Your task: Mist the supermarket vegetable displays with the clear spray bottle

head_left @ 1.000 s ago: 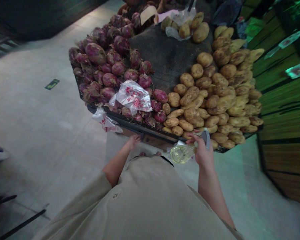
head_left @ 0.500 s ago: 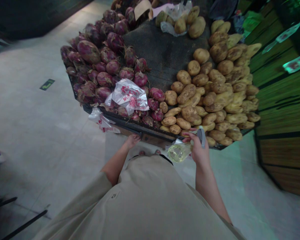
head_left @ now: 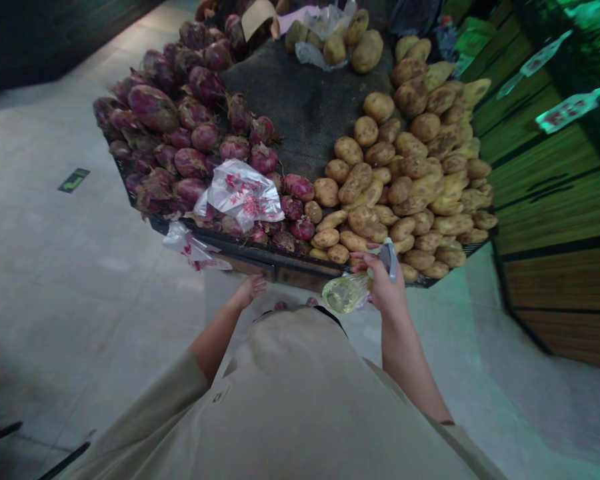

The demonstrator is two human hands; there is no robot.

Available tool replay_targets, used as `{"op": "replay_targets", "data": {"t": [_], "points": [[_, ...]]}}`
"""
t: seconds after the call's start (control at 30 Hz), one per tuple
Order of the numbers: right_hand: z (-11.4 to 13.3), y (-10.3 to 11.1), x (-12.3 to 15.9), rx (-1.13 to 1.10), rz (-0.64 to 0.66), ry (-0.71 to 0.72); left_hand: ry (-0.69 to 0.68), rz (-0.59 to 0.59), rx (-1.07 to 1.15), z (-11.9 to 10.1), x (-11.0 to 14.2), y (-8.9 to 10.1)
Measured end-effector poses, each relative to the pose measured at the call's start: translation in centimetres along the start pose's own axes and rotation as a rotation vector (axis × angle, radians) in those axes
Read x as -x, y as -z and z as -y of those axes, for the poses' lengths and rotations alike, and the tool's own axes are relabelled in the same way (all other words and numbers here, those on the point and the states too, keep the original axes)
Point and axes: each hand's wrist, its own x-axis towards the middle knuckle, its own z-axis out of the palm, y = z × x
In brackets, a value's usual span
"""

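Produce stand point(head_left: 245, 265) ahead: potatoes point(head_left: 380, 193) heaped right, red onions point(head_left: 180, 153) left (burlap point(head_left: 300, 113) between). Right hand point(head_left: 385, 283) closed around clear bottle of yellow liquid point(head_left: 343, 295), just below stand's front edge. Left hand point(head_left: 250, 290) open, empty, near edge.

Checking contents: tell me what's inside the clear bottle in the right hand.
Pale yellow liquid fills the clear bottle; the right hand covers its upper part, so its level cannot be seen.
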Motion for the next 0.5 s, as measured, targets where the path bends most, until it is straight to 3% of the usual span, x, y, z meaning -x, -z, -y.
{"op": "replay_targets", "data": {"t": [0.13, 0.17, 0.2, 0.3, 0.4, 0.5], "points": [[1.0, -0.8, -0.1, -0.043, 0.077, -0.041, -0.069, 0.190, -0.061, -1.0, 3.6, -3.0], [1.3, -1.3, -0.3, -0.056, 0.122, -0.051, -0.112, 0.267, -0.079, -1.4, 4.6, -4.1], [1.6, -1.8, -0.6, -0.072, 0.159, -0.064, -0.193, 0.431, -0.128, -1.8, 5.4, -5.2], [2.4, -3.5, -2.0, -0.132, 0.192, -0.045, -0.359, 0.597, -0.135, -3.1, 7.1, -8.2], [3.2, -5.1, -3.4, -0.197, 0.152, -0.034, -0.524, 0.601, -0.090, -4.4, 7.3, -10.2], [4.3, -6.0, -4.4, -0.243, 0.129, -0.006, -0.632, 0.486, -0.029, -5.3, 6.7, -11.1]]}}
